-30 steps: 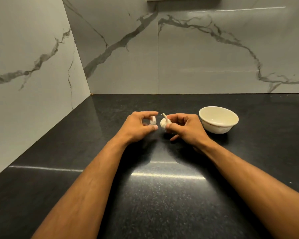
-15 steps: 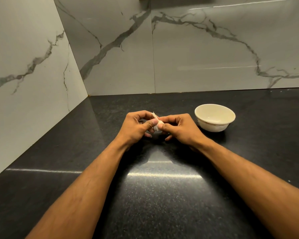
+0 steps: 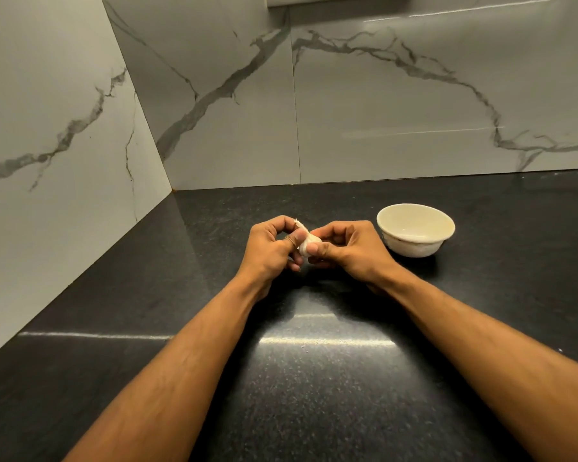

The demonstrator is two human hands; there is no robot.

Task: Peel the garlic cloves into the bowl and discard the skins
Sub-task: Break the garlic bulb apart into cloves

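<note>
A small white garlic bulb (image 3: 309, 243) with papery skin is held just above the black countertop (image 3: 314, 378), between both hands. My left hand (image 3: 271, 250) pinches its left side with the thumb and curled fingers. My right hand (image 3: 347, 250) grips its right side, thumb pressed on the front. A thin stem tip sticks up between the hands. Most of the garlic is hidden by the fingers. A cream bowl (image 3: 416, 230) stands to the right of my right hand; nothing shows inside it.
Marble-patterned walls (image 3: 414, 95) close off the counter at the back and along the left side, meeting in a corner. Bright light reflections lie on the glossy counter between my forearms.
My hands were apart, each with a piece of garlic; they have come together and now both grip the garlic. The camera view shifted slightly.
</note>
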